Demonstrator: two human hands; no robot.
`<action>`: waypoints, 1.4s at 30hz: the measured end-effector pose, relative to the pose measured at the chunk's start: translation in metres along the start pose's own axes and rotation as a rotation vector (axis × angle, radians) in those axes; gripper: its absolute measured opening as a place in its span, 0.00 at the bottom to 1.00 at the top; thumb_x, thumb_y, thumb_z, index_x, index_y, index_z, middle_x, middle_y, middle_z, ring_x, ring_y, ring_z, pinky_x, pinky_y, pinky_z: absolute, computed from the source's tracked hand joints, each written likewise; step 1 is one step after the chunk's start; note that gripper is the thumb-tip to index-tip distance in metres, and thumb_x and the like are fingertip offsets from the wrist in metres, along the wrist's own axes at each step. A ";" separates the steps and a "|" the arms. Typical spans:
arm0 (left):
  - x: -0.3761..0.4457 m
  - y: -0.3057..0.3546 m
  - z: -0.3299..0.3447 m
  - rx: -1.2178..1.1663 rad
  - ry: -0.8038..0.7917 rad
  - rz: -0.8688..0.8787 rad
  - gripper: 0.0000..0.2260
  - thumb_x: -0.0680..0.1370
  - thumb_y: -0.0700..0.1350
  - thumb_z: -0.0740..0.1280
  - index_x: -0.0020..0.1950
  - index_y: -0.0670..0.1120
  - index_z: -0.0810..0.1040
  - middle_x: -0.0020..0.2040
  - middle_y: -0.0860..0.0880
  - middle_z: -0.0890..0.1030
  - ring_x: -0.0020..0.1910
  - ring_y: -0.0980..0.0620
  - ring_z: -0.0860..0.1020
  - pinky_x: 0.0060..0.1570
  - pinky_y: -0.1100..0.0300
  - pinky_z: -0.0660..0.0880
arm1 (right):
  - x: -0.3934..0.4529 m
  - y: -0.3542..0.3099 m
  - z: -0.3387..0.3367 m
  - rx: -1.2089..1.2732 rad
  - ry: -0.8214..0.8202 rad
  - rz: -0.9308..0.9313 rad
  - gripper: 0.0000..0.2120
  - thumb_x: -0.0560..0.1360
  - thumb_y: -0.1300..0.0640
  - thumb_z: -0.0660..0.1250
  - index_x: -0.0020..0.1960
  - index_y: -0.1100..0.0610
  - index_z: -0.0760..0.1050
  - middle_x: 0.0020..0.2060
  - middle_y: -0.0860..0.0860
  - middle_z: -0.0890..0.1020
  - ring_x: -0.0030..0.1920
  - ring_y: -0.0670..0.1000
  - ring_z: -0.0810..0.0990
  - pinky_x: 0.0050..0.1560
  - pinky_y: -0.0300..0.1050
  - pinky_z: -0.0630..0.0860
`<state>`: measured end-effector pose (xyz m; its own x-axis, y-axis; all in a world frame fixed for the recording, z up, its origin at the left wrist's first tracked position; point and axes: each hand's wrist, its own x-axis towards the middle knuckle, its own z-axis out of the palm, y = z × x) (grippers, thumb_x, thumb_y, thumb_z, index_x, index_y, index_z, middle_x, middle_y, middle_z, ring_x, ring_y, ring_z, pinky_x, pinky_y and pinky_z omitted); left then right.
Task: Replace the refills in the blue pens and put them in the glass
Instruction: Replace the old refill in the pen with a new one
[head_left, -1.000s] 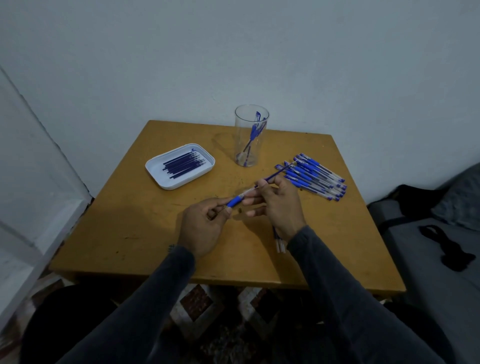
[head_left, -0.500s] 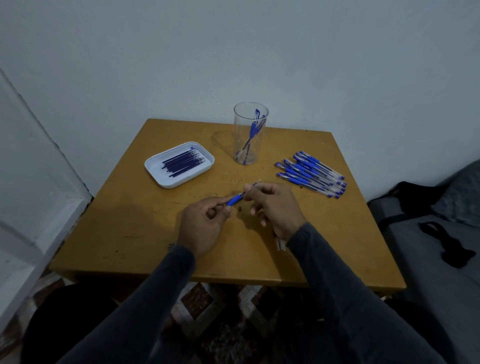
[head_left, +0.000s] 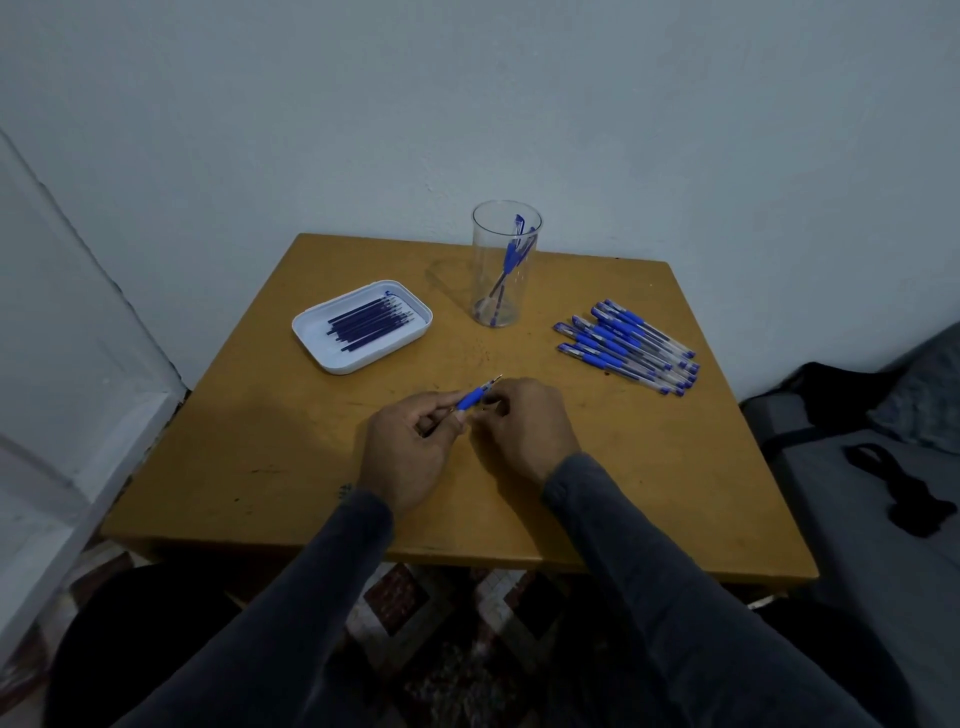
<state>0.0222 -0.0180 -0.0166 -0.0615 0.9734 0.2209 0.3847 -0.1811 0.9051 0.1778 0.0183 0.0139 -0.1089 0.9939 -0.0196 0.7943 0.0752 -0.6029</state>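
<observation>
The left hand (head_left: 410, 452) pinches the blue pen (head_left: 470, 399) above the table (head_left: 291, 415). The right hand (head_left: 524, 423) has curled fingers touching the pen; its grip cannot be determined. The glass (head_left: 501, 262) holds 2 pens.

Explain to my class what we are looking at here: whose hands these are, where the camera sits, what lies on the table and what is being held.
No machine here: a person wears a camera on the head, so you look down at their own two hands. The left hand pinches a blue pen part, its tip pointing away. The right hand is curled beside it; what it holds is hidden. On the wooden table lie a white tray of dark refills, a clear glass with a few blue pens standing in it, and a pile of pens on the right.
</observation>
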 end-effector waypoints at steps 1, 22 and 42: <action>0.000 0.000 0.000 0.004 0.000 -0.006 0.13 0.78 0.42 0.71 0.63 0.50 0.82 0.46 0.55 0.85 0.46 0.54 0.83 0.49 0.54 0.82 | 0.001 -0.002 0.000 -0.038 -0.013 0.000 0.11 0.79 0.56 0.71 0.60 0.56 0.82 0.52 0.52 0.83 0.52 0.50 0.80 0.57 0.48 0.79; 0.001 -0.001 0.001 0.002 0.006 0.030 0.13 0.78 0.41 0.72 0.61 0.52 0.83 0.42 0.57 0.84 0.40 0.60 0.78 0.41 0.70 0.73 | -0.005 0.007 -0.048 0.569 -0.056 -0.011 0.05 0.81 0.65 0.67 0.50 0.58 0.81 0.42 0.57 0.84 0.27 0.46 0.73 0.25 0.37 0.69; 0.000 -0.004 0.000 0.013 -0.015 0.038 0.12 0.78 0.43 0.72 0.60 0.54 0.83 0.45 0.57 0.84 0.43 0.54 0.80 0.46 0.56 0.80 | 0.001 0.010 -0.047 0.458 -0.153 -0.063 0.10 0.80 0.53 0.70 0.44 0.58 0.83 0.37 0.57 0.83 0.26 0.44 0.72 0.28 0.38 0.70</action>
<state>0.0209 -0.0169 -0.0207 -0.0331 0.9679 0.2492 0.3981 -0.2160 0.8916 0.2135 0.0240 0.0458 -0.2621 0.9626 -0.0683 0.4426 0.0571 -0.8949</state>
